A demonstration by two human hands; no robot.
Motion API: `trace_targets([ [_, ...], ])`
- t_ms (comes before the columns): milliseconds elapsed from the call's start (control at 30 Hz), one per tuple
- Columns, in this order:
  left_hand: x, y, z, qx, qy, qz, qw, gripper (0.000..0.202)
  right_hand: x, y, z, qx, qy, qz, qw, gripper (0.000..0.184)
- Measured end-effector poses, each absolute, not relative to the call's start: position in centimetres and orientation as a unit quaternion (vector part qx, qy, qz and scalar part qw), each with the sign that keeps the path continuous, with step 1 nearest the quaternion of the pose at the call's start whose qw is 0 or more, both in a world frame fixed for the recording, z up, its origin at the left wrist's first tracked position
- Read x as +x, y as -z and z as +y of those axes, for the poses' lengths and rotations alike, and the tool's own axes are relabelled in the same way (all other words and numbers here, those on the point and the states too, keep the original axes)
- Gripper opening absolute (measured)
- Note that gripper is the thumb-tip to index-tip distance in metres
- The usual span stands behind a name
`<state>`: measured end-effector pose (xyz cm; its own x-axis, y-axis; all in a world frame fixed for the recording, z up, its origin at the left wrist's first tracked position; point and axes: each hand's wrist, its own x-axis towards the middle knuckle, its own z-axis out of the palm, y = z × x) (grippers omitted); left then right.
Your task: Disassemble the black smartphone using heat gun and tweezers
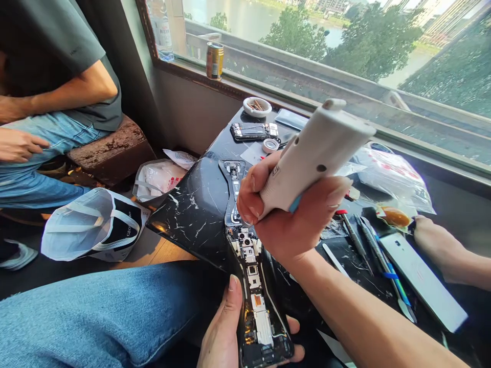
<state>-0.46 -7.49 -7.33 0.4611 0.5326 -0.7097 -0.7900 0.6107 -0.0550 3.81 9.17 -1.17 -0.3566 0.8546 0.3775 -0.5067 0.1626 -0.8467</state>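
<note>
While right hand [291,220] grips white tool [318,153], screwdrivers [356,240] lie just beside.

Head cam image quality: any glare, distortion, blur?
Head view: strong wide-angle distortion bends the window frame; daylight washes out the buildings outside; warm glare sits on the corner of the black marble-pattern tabletop; the opened phone in the left hand looks sharp, with no obvious motion blur.

Figure: the wearer's own body. Near left — blue denim jeans [95,312], faded across the thigh. Near right — a bare right forearm [356,306] and bare right hand [286,220]; near centre — a bare left hand [226,337] with short fingernails [233,282].
</note>
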Motion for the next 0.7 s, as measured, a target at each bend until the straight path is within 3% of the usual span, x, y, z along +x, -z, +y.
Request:
trace_targets([
  [133, -0.4, 7.5, -7.5, -0.203, -0.388, 0.352, 0.828, 0.078, 3.6, 1.2, 9.2, -0.165, -0.626, -0.537, 0.54, 0.06],
  [467, -0.3, 5.0, -5.7, -0.237, -0.356, 0.431, 0.794, 0.076, 4.0, 0.5, 9.5, -0.163, -0.626, -0.525, 0.553, 0.056],
  [700, -0.6, 6.4, -6.7, -0.214, -0.371, 0.384, 0.818, 0.067, 5.6, -0.3, 10.4, -0.201, -0.567, -0.525, 0.602, 0.05],
])
